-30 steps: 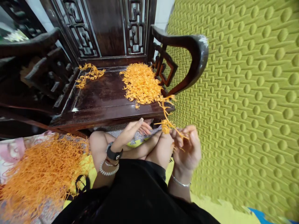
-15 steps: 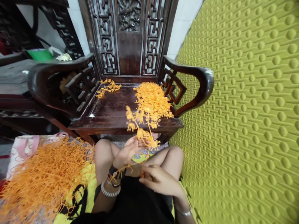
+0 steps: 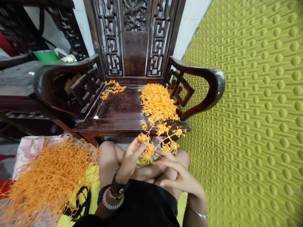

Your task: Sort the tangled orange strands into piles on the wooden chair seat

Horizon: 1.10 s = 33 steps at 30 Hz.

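**Op A:** Head view, I've got the left hand (image 3: 130,159) pinching the stem end of an orange branched sprig (image 3: 159,137) above the knees, just in front of the chair seat (image 3: 118,113).

**Op B:** And the right hand (image 3: 178,176)?

**Op A:** Fingers spread loose, fingertips (image 3: 159,163) just under the sprig's lower twigs; I can't tell whether they touch.

**Op B:** Risk?

**Op A:** I'd say the thin twigs snap or shed if it tugs sideways, and bits could drop between the knees.

**Op B:** Which way does it lie?

**Op A:** Long axis slants up and right, tips toward the big orange pile (image 3: 158,101) on the seat.
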Motion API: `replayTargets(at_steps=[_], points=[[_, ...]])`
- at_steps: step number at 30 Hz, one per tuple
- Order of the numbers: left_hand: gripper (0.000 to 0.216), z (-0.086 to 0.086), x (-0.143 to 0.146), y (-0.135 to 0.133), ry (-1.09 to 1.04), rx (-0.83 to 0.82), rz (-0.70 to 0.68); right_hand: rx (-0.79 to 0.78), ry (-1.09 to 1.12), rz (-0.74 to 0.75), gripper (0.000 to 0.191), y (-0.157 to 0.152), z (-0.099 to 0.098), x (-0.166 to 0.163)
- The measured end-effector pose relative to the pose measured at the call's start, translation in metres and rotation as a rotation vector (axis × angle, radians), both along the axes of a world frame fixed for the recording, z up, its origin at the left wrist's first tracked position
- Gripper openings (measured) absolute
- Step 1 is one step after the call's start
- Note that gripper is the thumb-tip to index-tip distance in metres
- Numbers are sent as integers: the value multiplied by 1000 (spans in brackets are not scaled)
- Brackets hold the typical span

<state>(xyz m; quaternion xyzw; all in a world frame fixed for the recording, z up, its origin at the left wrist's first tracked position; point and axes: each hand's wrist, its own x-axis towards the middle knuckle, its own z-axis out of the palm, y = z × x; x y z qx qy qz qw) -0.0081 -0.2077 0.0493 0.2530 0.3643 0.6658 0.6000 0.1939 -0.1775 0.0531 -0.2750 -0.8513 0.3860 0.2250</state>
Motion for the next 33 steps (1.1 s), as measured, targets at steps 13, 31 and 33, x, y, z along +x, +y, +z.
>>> replayTargets(at_steps=[13,31,33], points=[[42,-25,25,-3,-16,-68,-2,-80,491,-549,43,0,-33,-93],[32,-48,16,-7,226,-117,-113,-679,820,-593,30,17,-27,-103],[33,-49,11,-6,185,-141,-19,-544,767,-641,27,17,-30,-103]])
